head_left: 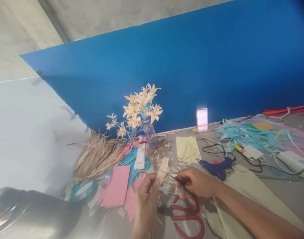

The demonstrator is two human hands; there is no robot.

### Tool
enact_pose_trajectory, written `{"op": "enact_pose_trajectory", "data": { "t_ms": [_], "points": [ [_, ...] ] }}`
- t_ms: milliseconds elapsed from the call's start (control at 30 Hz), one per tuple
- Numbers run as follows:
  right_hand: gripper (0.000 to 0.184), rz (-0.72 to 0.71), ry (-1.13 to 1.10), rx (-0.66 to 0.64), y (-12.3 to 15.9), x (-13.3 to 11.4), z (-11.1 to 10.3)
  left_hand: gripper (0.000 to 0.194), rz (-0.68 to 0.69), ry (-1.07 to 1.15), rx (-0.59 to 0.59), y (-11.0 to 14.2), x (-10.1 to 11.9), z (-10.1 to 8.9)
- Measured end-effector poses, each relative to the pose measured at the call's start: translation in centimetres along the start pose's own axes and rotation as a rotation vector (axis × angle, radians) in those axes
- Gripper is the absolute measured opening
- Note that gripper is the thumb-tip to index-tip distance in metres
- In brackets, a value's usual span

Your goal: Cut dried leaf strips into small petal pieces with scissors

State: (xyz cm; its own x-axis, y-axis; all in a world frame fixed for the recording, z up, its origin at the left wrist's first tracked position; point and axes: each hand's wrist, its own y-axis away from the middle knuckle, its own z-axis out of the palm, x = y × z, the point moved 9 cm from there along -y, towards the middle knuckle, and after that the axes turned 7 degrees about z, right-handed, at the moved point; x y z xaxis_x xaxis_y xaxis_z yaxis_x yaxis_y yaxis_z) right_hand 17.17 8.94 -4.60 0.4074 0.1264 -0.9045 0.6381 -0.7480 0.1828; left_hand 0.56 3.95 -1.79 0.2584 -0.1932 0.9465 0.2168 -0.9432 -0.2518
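My left hand (pixel 147 194) pinches a pale, straw-coloured strip (pixel 163 166) upright between thumb and fingers. In my right hand (pixel 195 182) is a small pair of scissors with dark handles (pixel 179 182), its thin blades pointing left at the strip. Whether the blades touch it, I cannot tell. Below my right hand, large red-handled scissors (pixel 188 218) lie on the table. Cream artificial flowers (pixel 142 103) stand in a clear bottle (pixel 150 132) beyond my hands. To the right of my right hand rests a blue glue gun (pixel 216 167).
Dried husks (pixel 99 156) are heaped at the left, near a roll of blue ribbon (pixel 84 192). Pink paper (pixel 116 186) and yellow paper (pixel 188 149) lie around. Light blue strips (pixel 244 132), cables and a white power strip (pixel 293 161) are at the right. A blue panel (pixel 179 66) stands behind.
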Motion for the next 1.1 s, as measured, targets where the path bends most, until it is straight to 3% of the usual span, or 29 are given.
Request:
{"op": "enact_pose_trajectory", "data": {
  "t_ms": [167,300,533,700,867,933,1033,1100],
  "points": [
    [0.030,0.005,-0.048,-0.023,-0.1,0.3,0.2,0.028,-0.041,0.079,0.057,0.2,-1.1,-0.6],
    [0.040,0.033,-0.051,-0.042,-0.2,0.5,0.2,0.030,-0.052,0.035,-0.003,0.2,-1.7,-0.4],
    [0.043,0.018,0.211,0.072,-0.2,0.2,-0.5,0.041,-0.102,0.125,-0.013,-2.3,0.5,-2.0],
    [0.042,0.026,0.349,0.133,-0.2,0.0,-0.6,0.018,-0.028,-0.146,-0.245,-5.0,2.9,0.5],
    [0.041,0.055,0.404,0.198,-0.2,0.1,-1.4,0.017,0.103,-0.236,-0.286,-6.3,3.5,2.6],
    [0.041,0.068,0.402,0.219,-0.4,0.4,-1.8,0.018,0.105,-0.154,-0.227,-6.5,3.6,2.2],
    [0.041,0.107,0.378,0.272,-0.5,1.0,-2.5,0.019,0.031,0.026,0.017,-6.4,3.0,-0.1],
    [0.037,0.092,0.206,0.219,-0.6,1.1,-2.1,0.021,-0.062,0.225,0.078,-5.8,1.8,-0.3]
  ]
}}
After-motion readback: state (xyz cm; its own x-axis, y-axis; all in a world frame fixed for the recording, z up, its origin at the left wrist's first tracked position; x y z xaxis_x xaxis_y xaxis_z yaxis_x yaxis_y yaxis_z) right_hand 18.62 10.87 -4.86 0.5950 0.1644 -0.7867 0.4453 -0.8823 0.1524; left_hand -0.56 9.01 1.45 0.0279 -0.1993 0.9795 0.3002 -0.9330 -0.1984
